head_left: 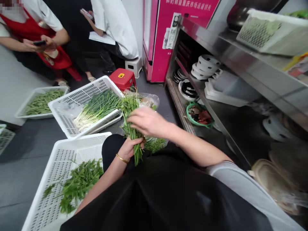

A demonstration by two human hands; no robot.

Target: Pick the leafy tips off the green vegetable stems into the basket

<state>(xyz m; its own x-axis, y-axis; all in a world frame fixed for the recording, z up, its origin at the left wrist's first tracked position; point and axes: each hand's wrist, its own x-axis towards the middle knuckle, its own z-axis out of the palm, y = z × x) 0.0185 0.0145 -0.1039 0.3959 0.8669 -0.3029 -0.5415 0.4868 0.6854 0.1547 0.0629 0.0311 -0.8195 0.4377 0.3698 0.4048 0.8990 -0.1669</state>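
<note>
My left hand [131,148] is closed around the lower stems of a bunch of leafy green herbs [138,149], held upright over my lap. The leafy tops point away from me. My right hand [146,120] lies across the middle of the bunch with its fingers stretched out, slightly blurred; its thumb is hidden. To the left, loose leafy greens [80,181] lie in a white perforated basket [64,149]. Beyond my hands is a clear plastic bag [154,98]. Below the right wrist, more small greens [155,145] show in plastic.
Spring onions [98,107] fill another white basket [61,112]; green beans [43,101] are in a tub behind it. A red stool [123,79] stands ahead. Steel shelves [211,115] with dishes run along my right. Two people, one in a red apron [51,53], are at the upper left.
</note>
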